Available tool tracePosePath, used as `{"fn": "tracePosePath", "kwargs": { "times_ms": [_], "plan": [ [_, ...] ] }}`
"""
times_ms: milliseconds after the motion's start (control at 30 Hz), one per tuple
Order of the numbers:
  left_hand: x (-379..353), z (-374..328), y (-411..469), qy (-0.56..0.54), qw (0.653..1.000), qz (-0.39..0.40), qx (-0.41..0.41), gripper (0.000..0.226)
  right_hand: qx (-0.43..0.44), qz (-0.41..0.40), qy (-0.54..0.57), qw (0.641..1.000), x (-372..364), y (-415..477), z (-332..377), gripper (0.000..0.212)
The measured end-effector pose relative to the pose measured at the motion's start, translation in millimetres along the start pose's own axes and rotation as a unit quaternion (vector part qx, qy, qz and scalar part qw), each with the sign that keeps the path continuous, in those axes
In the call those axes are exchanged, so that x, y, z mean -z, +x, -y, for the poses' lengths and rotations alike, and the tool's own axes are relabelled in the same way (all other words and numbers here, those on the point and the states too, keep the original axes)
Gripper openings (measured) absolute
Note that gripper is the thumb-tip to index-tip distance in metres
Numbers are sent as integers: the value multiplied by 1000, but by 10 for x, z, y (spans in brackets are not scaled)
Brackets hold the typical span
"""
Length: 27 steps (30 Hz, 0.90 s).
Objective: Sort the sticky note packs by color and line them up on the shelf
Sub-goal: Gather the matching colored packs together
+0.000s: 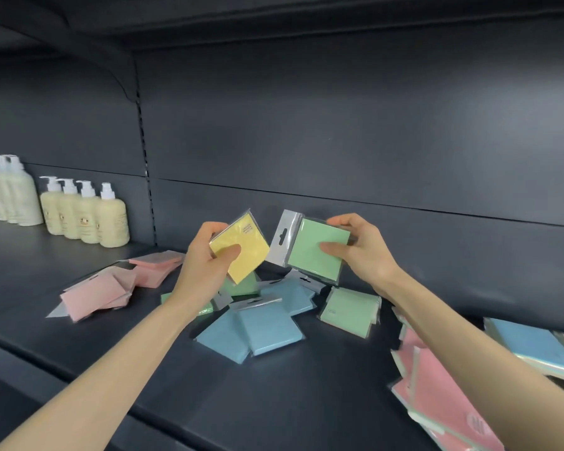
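Yellow pack point(248, 241), left grip point(202, 259) pinching, thumb atop

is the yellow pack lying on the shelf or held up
Held up: the left hand grips the yellow pack, tilted, clear of the pile on the shelf.

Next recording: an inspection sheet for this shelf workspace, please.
Surface: dark grey metal shelf, packs scattered on it.
Job's things: yellow plastic-wrapped square sticky note pack and green plastic-wrapped square pack held up; pink packs grouped left; blue packs piled centre; mixed packs right.
Clutter: cream pump bottles standing rear left.
Grippers: left hand grips yellow pack; right hand grips green pack.
Cables: nothing seen.
Surroundings: dark back panel.
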State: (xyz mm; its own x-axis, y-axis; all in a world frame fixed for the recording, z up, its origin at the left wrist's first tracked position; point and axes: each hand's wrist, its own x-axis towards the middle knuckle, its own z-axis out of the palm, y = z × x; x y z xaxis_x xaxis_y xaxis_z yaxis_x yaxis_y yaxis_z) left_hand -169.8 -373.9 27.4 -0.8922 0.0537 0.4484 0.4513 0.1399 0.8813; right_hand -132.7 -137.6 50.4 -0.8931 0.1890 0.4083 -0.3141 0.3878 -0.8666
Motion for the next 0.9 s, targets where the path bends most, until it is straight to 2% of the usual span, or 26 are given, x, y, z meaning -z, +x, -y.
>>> {"fn": "tracePosePath", "kwargs": {
  "times_ms": [267, 700, 900],
  "plan": [
    [485, 270, 257, 58, 998, -29, -11, 23, -29, 61, -35, 997, -686, 276, -48, 33],
    [1388, 793, 618, 20, 998, 56, 13, 30, -99, 92, -100, 986, -1958, 232, 0, 34],
    [1570, 933, 686, -12, 995, 88, 40, 34, -137, 96, -190, 968, -2210, 191, -65, 38]
  ]
}}
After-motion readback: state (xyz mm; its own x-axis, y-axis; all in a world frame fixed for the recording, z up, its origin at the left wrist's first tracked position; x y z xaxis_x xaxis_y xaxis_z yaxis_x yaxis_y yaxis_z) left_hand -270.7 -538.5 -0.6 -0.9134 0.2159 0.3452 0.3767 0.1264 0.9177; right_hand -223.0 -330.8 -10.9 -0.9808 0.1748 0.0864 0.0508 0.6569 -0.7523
